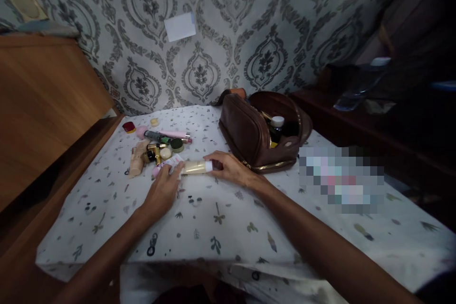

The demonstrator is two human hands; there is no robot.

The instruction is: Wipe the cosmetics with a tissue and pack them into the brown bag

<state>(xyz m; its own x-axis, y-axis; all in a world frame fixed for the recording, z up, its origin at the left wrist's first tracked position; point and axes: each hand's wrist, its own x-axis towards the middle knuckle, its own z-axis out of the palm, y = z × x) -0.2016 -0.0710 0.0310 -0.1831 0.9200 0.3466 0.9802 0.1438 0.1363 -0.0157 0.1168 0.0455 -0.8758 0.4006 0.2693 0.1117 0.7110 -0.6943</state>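
My right hand (230, 169) pinches the white-capped end of a pale yellow squeeze tube (194, 167), just above the tablecloth. My left hand (164, 191) is beside the tube's other end, fingers closed over a pink-and-white tube (174, 160) that they partly hide. Just beyond lies a cluster of cosmetics: a beige tube (136, 164), a dark green round jar (176, 144), a small cream-coloured pot (166, 153), a dark green tube (156, 137) and a pink tube (176, 134). Several gold-and-black pieces lie among them.
A brown toiletry bag (245, 126) stands unzipped to the right, holding a white-capped bottle (277, 123). A red-lidded jar (128, 127) sits at the back left. Wooden furniture (53, 99) borders the left side. A clear plastic bottle (361, 85) is at the far right.
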